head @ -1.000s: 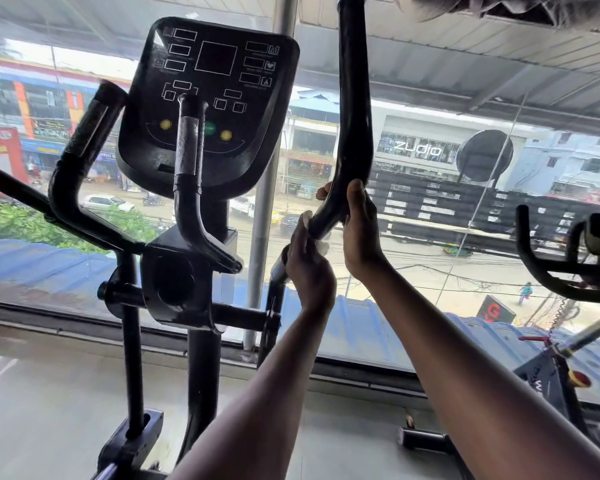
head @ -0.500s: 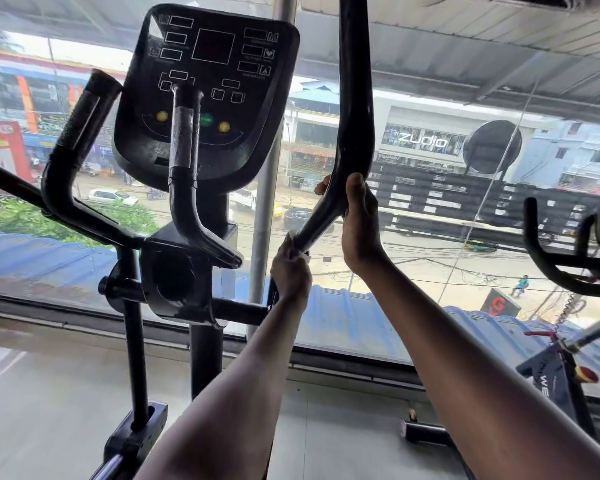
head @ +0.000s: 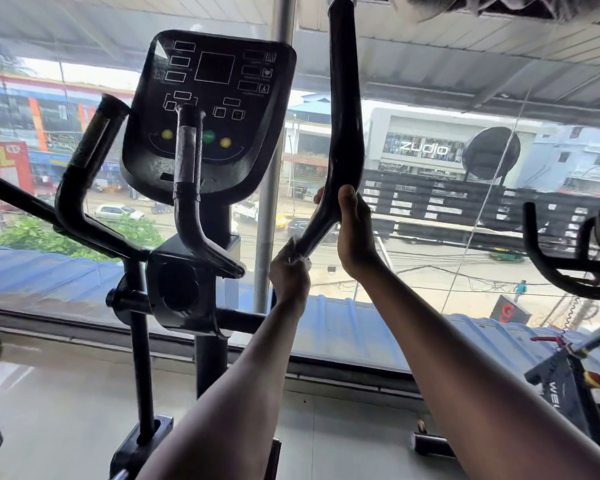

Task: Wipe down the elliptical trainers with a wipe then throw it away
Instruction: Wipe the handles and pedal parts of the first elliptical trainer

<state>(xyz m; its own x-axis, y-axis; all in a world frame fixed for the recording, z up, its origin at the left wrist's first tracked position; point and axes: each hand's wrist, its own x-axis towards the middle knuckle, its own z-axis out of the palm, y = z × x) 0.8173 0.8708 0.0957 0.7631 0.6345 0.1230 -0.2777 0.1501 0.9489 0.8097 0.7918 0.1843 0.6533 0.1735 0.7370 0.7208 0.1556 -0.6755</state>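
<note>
Two hands share the elliptical's right handlebar [head: 343, 133]: our right hand [head: 355, 233] clenches its bend while our left hand [head: 289, 273] squeezes the wipe [head: 300, 259] around the lower stem, where too loose a squeeze could drop it.

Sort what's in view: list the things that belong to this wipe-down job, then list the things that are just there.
Part of the job:
left hand
wipe
right hand
moving handlebar
console
fixed grip

Just there:
exercise bike
window pillar
street outside
</note>
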